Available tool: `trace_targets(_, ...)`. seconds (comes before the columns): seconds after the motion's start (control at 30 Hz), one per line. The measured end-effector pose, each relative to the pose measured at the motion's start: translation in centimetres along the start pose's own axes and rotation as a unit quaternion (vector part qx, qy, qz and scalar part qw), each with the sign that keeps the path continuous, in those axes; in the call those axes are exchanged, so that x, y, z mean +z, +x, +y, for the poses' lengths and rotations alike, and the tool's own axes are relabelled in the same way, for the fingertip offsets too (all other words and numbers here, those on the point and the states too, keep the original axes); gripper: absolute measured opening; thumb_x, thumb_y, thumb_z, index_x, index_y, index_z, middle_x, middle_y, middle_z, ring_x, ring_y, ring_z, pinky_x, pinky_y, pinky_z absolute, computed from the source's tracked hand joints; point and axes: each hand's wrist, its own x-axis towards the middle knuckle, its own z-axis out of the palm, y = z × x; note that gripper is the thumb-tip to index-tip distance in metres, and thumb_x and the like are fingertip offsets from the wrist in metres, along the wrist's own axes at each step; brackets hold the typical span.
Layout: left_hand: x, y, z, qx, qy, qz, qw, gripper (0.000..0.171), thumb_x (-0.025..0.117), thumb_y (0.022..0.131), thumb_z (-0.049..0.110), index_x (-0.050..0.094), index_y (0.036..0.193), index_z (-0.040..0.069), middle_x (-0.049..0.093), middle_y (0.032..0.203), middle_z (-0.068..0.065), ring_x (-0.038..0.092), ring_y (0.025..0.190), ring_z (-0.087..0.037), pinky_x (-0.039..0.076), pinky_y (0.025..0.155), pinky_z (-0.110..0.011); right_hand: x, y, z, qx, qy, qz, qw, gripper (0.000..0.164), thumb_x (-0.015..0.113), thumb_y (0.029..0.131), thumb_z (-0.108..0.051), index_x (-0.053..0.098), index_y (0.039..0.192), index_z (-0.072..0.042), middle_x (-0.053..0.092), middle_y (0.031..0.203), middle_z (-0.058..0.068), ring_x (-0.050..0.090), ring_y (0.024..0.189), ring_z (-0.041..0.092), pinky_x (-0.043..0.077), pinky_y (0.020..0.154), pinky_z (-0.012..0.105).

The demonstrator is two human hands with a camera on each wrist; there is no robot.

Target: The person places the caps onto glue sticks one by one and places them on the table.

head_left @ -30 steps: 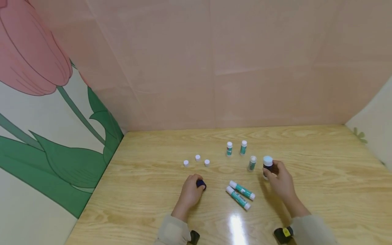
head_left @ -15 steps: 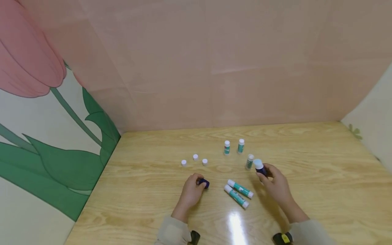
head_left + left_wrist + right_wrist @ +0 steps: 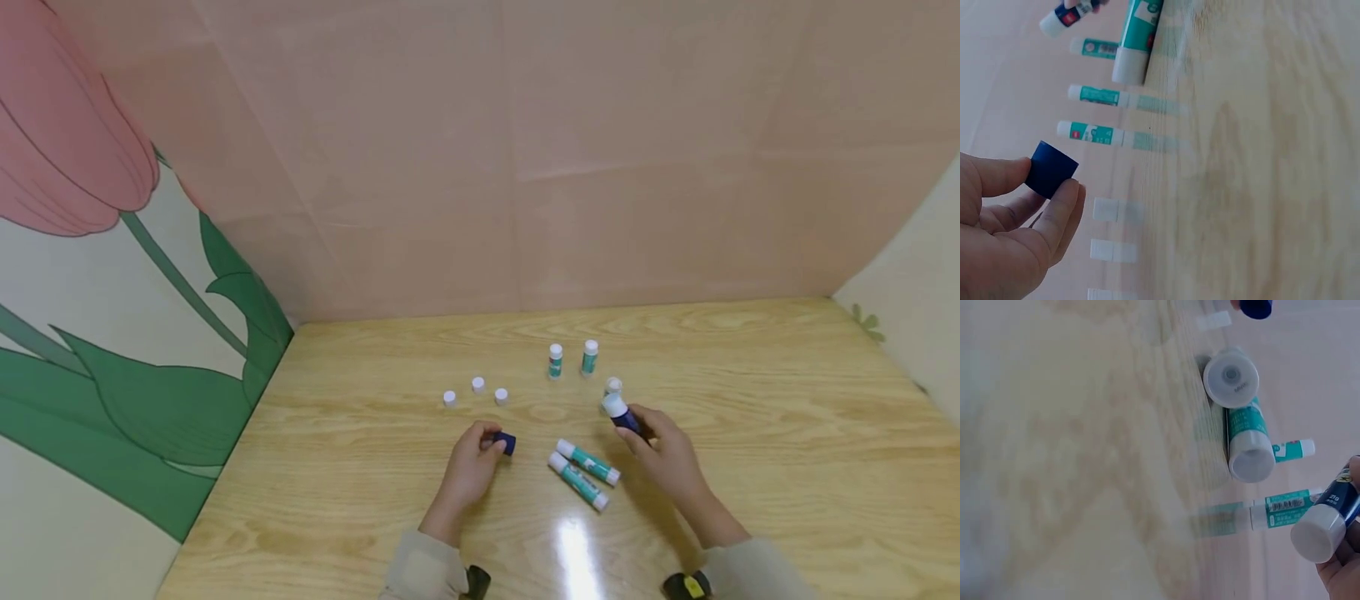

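A dark blue cap [image 3: 507, 443] is pinched between the thumb and fingers of my left hand [image 3: 468, 471], above the table. In the left wrist view the cap [image 3: 1052, 170] shows as a short, plain cylinder. My right hand [image 3: 667, 462] grips a dark blue glue stick [image 3: 625, 419] by its body. Its white upper end leans left toward the other hand and overlaps a standing green glue stick [image 3: 613, 385] in the head view. A white lower end of the blue glue stick [image 3: 1335, 506] shows in the right wrist view.
Two more green glue sticks [image 3: 555, 364] stand upright farther back. A pair of green glue sticks [image 3: 588, 463] lies side by side between my hands. Three small white caps [image 3: 478, 385] sit back left on the wooden table [image 3: 337, 467]. A pink backdrop [image 3: 420, 208] rises behind.
My right hand has moved left with the blue glue stick, which has gone from upright to tilted left. The blue cap in my left hand has turned and shifted slightly right.
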Motion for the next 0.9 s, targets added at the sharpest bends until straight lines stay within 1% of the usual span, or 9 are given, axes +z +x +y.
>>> trace_targets(0.17, 0.0, 0.0, -0.1, -0.001, -0.017, -0.006, 0.9998, 0.023, 0.052, 0.085, 0.009, 0.053, 0.108, 0.003, 0.052, 0.100, -0.006, 0.050, 0.090, -0.016, 0.044, 0.075, -0.029, 0.1, -0.2, -0.6, 0.003, 0.004, -0.019, 1.000, 0.027, 0.062, 0.077, -0.002, 0.056, 0.102, 0.006, 0.056, 0.088, 0.014, 0.051, 0.077, 0.022, 0.046, 0.058, 0.026)
trace_targets(0.4, -0.1, -0.1, -0.1, 0.023, -0.028, -0.006, 0.9993, 0.023, 0.054, 0.084, 0.007, 0.053, 0.105, 0.000, 0.051, 0.100, -0.008, 0.050, 0.088, -0.018, 0.044, 0.073, -0.027, 0.5, -0.5, -1.0, 0.006, 0.004, -0.040, 0.999, 0.027, 0.062, 0.077, -0.003, 0.057, 0.103, 0.005, 0.055, 0.085, 0.010, 0.049, 0.072, 0.018, 0.044, 0.056, 0.024)
trace_targets(0.53, 0.0, -0.2, 0.0, 0.027, -0.032, -0.004, 0.9991, 0.022, 0.055, 0.084, 0.009, 0.054, 0.104, 0.000, 0.052, 0.098, -0.007, 0.050, 0.087, -0.017, 0.044, 0.072, -0.025, 0.7, -0.6, -1.2, -0.008, 0.008, -0.047, 0.999, 0.028, 0.062, 0.077, -0.003, 0.057, 0.103, 0.004, 0.055, 0.086, 0.010, 0.049, 0.072, 0.017, 0.044, 0.056, 0.024)
trace_targets(0.67, 0.2, -0.1, -0.1, 0.023, -0.046, -0.006, 0.9987, 0.021, 0.055, 0.084, 0.010, 0.054, 0.104, 0.001, 0.052, 0.097, -0.006, 0.050, 0.086, -0.016, 0.044, 0.072, -0.025, 0.9, -0.8, -1.5, -0.026, 0.005, -0.060, 0.998, 0.032, 0.064, 0.075, -0.003, 0.056, 0.106, 0.005, 0.056, 0.088, 0.010, 0.050, 0.074, 0.018, 0.045, 0.057, 0.025)
trace_targets(0.9, 0.5, -0.3, -0.1, 0.032, -0.071, -0.009, 0.9970, 0.022, 0.054, 0.084, 0.007, 0.054, 0.104, 0.001, 0.053, 0.100, -0.007, 0.050, 0.089, -0.018, 0.044, 0.074, -0.025, 1.3, -1.1, -1.9, -0.034, 0.009, -0.079, 0.996, 0.031, 0.065, 0.073, -0.001, 0.057, 0.103, 0.004, 0.056, 0.091, 0.011, 0.053, 0.079, 0.022, 0.047, 0.060, 0.031)
